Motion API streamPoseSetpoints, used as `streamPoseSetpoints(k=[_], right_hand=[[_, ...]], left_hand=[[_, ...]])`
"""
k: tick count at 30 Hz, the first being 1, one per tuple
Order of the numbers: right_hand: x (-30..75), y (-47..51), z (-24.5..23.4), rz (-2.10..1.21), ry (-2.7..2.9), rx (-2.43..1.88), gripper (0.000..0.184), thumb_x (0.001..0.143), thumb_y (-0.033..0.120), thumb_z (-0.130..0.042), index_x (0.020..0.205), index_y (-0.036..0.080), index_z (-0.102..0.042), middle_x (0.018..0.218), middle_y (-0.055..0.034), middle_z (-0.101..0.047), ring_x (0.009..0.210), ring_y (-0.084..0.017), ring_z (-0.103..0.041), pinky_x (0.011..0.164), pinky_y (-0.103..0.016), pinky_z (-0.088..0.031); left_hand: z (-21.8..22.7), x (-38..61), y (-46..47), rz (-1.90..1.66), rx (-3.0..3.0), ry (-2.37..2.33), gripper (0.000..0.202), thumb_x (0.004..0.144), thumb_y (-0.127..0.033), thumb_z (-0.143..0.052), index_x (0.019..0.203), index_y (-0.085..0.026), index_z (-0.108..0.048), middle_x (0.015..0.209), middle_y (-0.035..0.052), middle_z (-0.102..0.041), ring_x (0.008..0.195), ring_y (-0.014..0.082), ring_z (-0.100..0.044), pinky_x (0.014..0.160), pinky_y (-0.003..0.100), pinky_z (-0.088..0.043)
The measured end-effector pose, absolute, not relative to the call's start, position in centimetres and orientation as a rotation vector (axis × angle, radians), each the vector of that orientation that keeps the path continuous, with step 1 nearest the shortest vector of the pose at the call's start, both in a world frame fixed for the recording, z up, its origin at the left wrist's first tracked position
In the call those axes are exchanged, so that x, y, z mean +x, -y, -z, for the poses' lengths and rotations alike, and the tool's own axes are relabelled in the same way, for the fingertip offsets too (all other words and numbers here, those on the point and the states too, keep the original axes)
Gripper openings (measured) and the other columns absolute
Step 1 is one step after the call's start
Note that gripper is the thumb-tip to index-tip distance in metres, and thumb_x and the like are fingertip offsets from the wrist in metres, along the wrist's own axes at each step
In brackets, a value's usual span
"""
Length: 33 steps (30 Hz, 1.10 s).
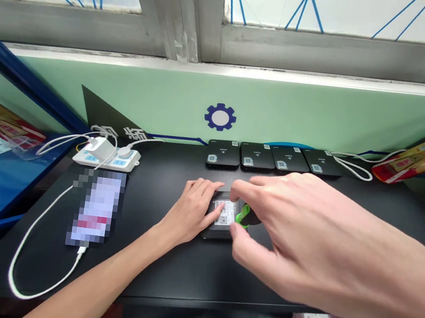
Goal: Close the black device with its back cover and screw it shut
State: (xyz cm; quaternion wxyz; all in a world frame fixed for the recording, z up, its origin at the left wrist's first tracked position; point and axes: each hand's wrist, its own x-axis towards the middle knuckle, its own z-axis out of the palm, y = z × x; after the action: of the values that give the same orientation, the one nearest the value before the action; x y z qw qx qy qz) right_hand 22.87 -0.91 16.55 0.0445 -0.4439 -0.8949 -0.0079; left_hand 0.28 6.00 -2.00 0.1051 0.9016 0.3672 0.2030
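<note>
**Foreground, on desk:** one flat black case [217, 221], lying flat on a black desktop [166, 273], between the two hands, with a white label [225, 213] on its upper face; the label's print and code are too small to read. Left hand [190, 211]: open, fingers spread, palm down on the case. Right hand [296, 238]: fingers curled over the case, thumb at its near edge. A bright green plastic piece [242, 216] sits at the case's right end, touching the right fingers; it is partly hidden, so whether the right hand grips it cannot be told.

**Left of the hands:** one smartphone [96, 209], obscured by pixelation, on a looped white charging cable [36, 266].

**Middle distance:** one white power strip [106, 158] with blue switches and white plugs; four black flat units [255, 157] in a row, each with a small label and code, likely the same type as the held case.

**Far edge:** one bottle of amber liquid [418, 161], lying on its side, red-and-yellow label unreadable; pale green wall panel [282, 105] bearing a blue gear emblem [220, 117]
</note>
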Motion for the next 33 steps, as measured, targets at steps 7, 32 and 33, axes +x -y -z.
streamPoseSetpoints(k=[7,32,33], right_hand=[[22.63,0.78,-16.97,-0.003,2.805,-1.298,0.032,0.113,0.028,-0.043,0.093,0.023,-0.067,0.087,-0.0045,-0.075,0.068,-0.021,-0.064,0.063,-0.039,-0.036],[23.03,0.97,-16.40,0.091,2.748,-1.229,0.026,0.111,0.025,-0.043,0.093,0.023,-0.062,0.087,-0.0046,-0.069,0.065,-0.022,-0.055,0.064,-0.041,-0.034],[23.13,1.00,-16.35,0.140,2.751,-1.185,0.029,0.114,0.026,-0.040,0.100,0.021,-0.065,0.090,-0.0053,-0.070,0.066,-0.022,-0.057,0.064,-0.041,-0.035]], left_hand=[[1.99,0.26,-6.05,-0.608,2.645,-1.063,0.038,0.115,-0.039,-0.043,0.145,-0.019,-0.057,0.131,0.0178,-0.070,0.121,0.0365,-0.065,0.105,0.056,-0.051],[2.06,0.24,-6.08,-0.612,2.648,-1.056,0.041,0.116,-0.042,-0.038,0.144,-0.017,-0.055,0.128,0.0185,-0.070,0.121,0.0377,-0.065,0.104,0.058,-0.051],[2.09,0.26,-6.09,-0.600,2.646,-1.053,0.040,0.116,-0.042,-0.038,0.143,-0.018,-0.056,0.127,0.0179,-0.070,0.120,0.0374,-0.065,0.104,0.058,-0.051]])
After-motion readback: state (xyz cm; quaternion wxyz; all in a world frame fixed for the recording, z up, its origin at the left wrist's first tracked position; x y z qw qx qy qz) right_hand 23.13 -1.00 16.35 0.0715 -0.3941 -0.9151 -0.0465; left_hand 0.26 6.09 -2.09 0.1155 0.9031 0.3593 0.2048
